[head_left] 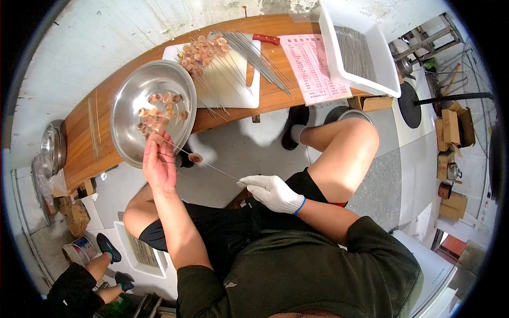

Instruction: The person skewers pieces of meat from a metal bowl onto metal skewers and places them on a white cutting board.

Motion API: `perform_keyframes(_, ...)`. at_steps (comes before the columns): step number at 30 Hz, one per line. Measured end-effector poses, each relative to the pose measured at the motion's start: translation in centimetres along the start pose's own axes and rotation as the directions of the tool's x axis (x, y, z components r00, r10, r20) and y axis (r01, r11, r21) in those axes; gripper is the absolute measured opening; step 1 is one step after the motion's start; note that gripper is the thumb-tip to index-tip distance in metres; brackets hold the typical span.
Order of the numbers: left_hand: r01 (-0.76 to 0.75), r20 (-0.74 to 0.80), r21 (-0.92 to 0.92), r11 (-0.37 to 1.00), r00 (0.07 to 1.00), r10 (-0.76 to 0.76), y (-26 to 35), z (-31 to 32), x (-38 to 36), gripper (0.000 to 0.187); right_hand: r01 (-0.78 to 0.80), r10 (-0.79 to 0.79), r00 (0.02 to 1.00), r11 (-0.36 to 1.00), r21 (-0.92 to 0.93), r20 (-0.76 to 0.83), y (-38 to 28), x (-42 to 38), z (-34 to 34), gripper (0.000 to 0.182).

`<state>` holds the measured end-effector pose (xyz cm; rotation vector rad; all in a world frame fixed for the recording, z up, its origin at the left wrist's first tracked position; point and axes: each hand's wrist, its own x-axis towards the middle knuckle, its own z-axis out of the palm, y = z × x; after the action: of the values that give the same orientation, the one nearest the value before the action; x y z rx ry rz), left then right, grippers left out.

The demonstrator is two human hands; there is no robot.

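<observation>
My bare left hand point(160, 165) is at the near rim of a steel bowl point(121, 119). Its thumb and fingers pinch a small round meat piece at the tip of a thin skewer point(221, 173). Partway along the skewer sits another round meat piece point(195, 158). My right hand point(273, 194), in a white knitted glove with a blue cuff, grips the skewer's other end over my lap. Several loose pieces of meat point(156, 113) lie in the bowl.
Loaded skewers point(201, 54) are heaped on a white cutting board point(239, 97), beside bare skewers point(260, 63) and a red-handled knife point(266, 39). To the right are a pink printed sheet point(313, 69) and a white bin point(389, 79) of skewers. Another person's legs point(101, 267) show lower left.
</observation>
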<state>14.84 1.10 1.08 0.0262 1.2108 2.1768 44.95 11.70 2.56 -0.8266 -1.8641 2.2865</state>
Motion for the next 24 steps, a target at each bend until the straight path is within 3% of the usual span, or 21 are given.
perform_keyframes(11, 0.013, 0.057, -0.15, 0.989, 0.998, -0.005, -0.4, -1.2, 0.5, 0.038, 0.02, -0.016, 0.999, 0.995, -0.094, 0.042, -0.9, -0.2, -0.4, 0.031)
perform_keyframes(24, 0.011, -0.021, -0.16, 0.987, 1.0, -0.015, -1.1, -0.5, 0.3, 0.032, 0.005, 0.004, 0.998, 0.991, -0.134, 0.066, -1.0, 0.0, -0.5, 0.032)
